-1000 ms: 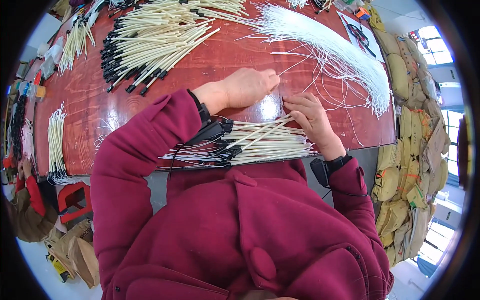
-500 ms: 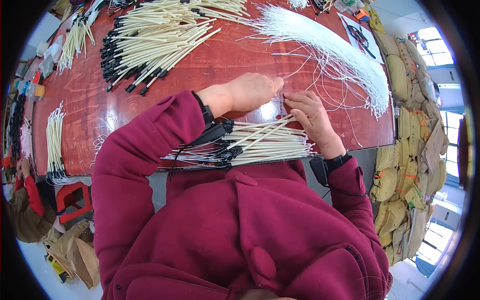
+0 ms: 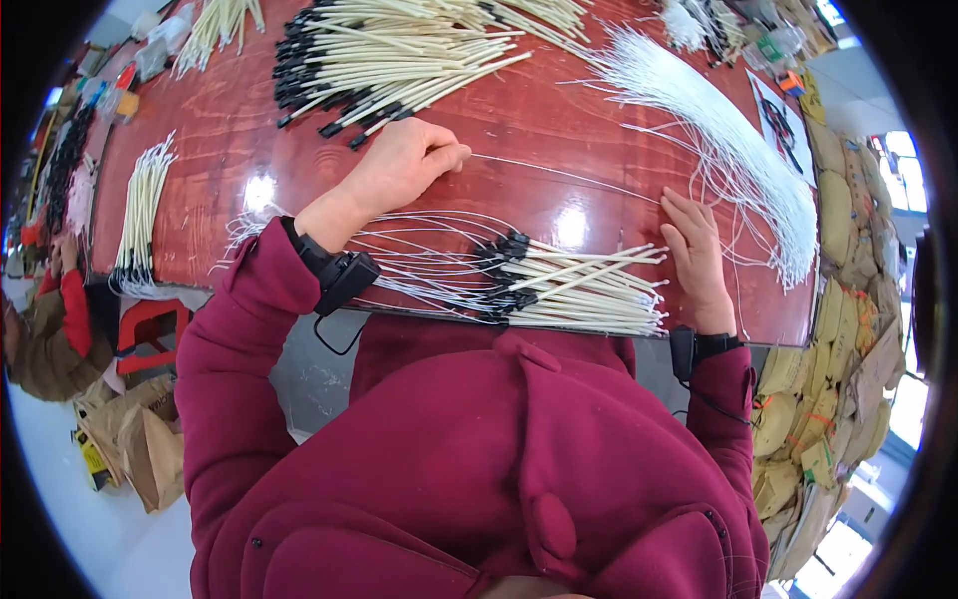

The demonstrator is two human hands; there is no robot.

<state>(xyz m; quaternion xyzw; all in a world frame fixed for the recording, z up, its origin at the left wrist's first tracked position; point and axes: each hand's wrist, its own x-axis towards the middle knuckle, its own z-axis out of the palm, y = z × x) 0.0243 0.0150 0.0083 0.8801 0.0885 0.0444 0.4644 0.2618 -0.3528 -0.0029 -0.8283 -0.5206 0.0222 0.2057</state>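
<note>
A single thin white wire [image 3: 564, 174] runs across the red table between my two hands. My left hand [image 3: 399, 168], on the left, is closed in a pinch on one end of it. At the wire's other end my right hand [image 3: 696, 245] has its fingers drawn together around it; its fingertips partly hide the grip. Below my hands, along the near table edge, lies a bundle of cream tubes [image 3: 589, 290] with black ends. Thin white wires [image 3: 409, 245] trail from those black ends toward the left, passing by my left wrist.
A large pile of cream tubes with black ends [image 3: 399, 60] lies at the back. To the right is a long bundle of white wires [image 3: 738, 140], near black-handled pliers [image 3: 783, 125] on a white sheet. A smaller tube bundle [image 3: 145, 210] lies left. Another person's sleeve [image 3: 76, 314] shows at far left.
My hands were close together and have moved apart, left hand leftward, right hand rightward. The wire now stretches between them. The whole view has shifted somewhat.
</note>
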